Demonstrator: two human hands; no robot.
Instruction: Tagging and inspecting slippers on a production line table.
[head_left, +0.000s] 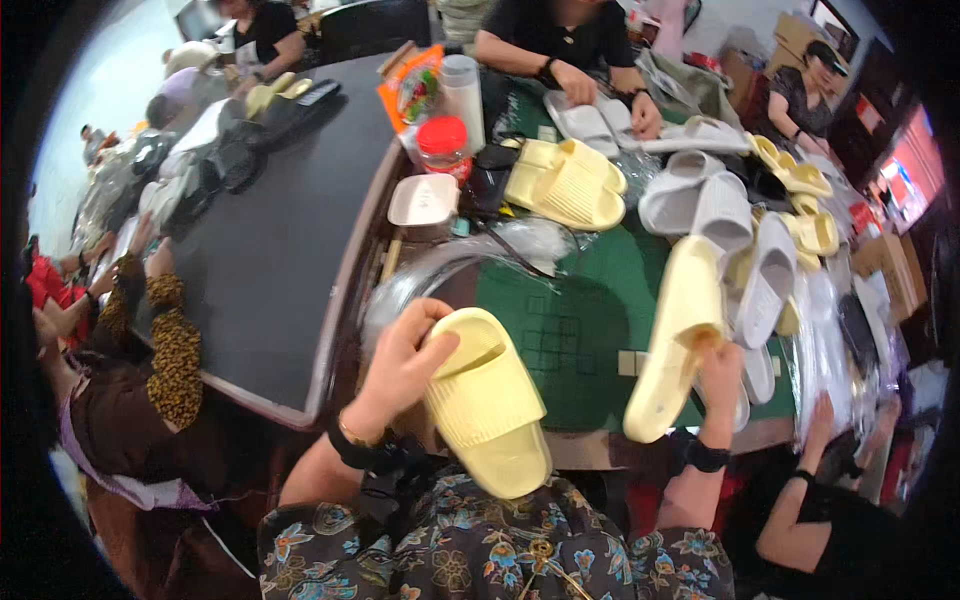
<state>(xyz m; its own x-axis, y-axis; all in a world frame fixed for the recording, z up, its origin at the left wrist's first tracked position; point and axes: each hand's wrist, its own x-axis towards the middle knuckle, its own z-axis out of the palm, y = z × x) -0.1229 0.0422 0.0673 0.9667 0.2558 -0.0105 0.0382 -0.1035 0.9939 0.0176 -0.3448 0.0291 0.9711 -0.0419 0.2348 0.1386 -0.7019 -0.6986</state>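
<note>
My left hand (pixel 408 365) grips a pale yellow slide slipper (pixel 490 405) by its toe end, thumb on top and fingers beneath the rim. The slipper hangs tilted over my lap, with its ribbed strap facing up. On the right, my right hand (pixel 718 375) is closed on a second pale yellow slipper (pixel 665 340), its fingers partly hidden at the strap. That slipper is held nearly upright above the table's right part, beside grey slippers (pixel 768 275). The two yellow slippers are apart.
A green-topped table (pixel 590 320) lies ahead, with a yellow slipper pair (pixel 568 183), clear plastic wrap (pixel 450 262), a white box (pixel 423 200) and a red-lidded jar (pixel 443 145). Across it, a person handles grey slippers (pixel 585 122). A dark table (pixel 270 240) stands left; other people sit around.
</note>
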